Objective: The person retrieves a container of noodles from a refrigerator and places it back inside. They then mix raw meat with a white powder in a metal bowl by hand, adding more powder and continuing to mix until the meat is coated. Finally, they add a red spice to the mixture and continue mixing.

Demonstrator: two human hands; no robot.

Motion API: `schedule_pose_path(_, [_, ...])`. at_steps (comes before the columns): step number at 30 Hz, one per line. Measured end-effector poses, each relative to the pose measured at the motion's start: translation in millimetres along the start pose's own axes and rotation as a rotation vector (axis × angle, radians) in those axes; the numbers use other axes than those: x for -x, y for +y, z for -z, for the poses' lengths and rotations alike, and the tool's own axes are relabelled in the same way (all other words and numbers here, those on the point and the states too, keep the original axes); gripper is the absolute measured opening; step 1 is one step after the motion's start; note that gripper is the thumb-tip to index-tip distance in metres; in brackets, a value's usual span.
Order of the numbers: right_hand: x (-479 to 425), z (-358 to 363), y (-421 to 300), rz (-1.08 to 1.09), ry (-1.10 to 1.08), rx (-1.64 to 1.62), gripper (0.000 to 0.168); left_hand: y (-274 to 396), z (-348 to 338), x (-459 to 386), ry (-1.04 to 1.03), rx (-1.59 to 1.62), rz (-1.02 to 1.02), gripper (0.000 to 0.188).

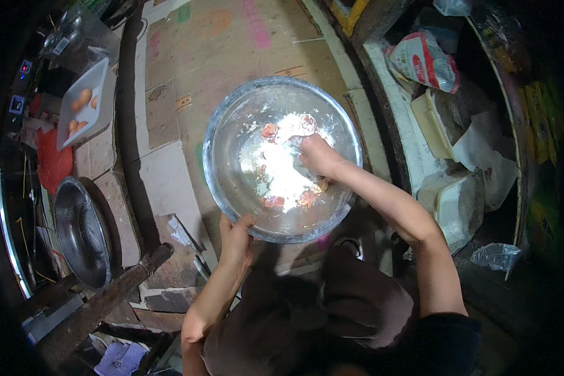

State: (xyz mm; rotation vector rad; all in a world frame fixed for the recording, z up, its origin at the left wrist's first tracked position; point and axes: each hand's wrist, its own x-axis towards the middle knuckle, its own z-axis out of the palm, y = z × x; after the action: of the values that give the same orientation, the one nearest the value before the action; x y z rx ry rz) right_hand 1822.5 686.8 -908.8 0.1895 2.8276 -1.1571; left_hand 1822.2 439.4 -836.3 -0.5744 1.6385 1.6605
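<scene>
A large round metal basin (pixel 282 230) stands before me, just in front of my knees. White powder (pixel 282 160), overexposed by bright light, lies in it with pieces of raw meat (pixel 272 201) coated in part. My left hand (pixel 237 232) grips the basin's near left rim, thumb on top and fingers beneath. My right hand (pixel 318 154) is down inside the basin at the right of the powder, its fingers curled. Some of its fingers are lost in glare, and whether they hold anything cannot be made out.
At the left are a white plastic tray (pixel 102 101) with several brown eggs, a red plastic bag (pixel 55 157), a dark metal basin (pixel 82 235) and a wooden pole (pixel 117 286). Flattened cardboard (pixel 244 61) covers the floor. A shelf at right holds a printed bag (pixel 420 61) and plastic containers (pixel 434 124).
</scene>
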Motion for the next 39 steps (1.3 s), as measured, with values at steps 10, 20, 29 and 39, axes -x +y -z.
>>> schedule_pose_path(10, [-10.3,-12.5,-19.6,-0.111,-0.343,0.022,0.043,-16.2,18.2,-21.3,0.080,0.050,0.037,0.040])
schedule_pose_path(20, [-45.9,-68.1,78.6,-0.307,-0.379,0.177,0.091,-15.2,19.2,-22.3,-0.027,-0.116,0.013,0.024])
schedule_pose_path(29, [5.2,-76.5,-59.1,-0.269,-0.503,0.098,0.108,0.0,-5.7,-1.5,-0.159,-0.106,-0.025,0.042])
schedule_pose_path(39, [-29.5,-49.1,-41.5,-0.055,-0.184,-0.175,0.058,-21.0,5.1,-10.3,-0.126,-0.159,-0.139,0.047])
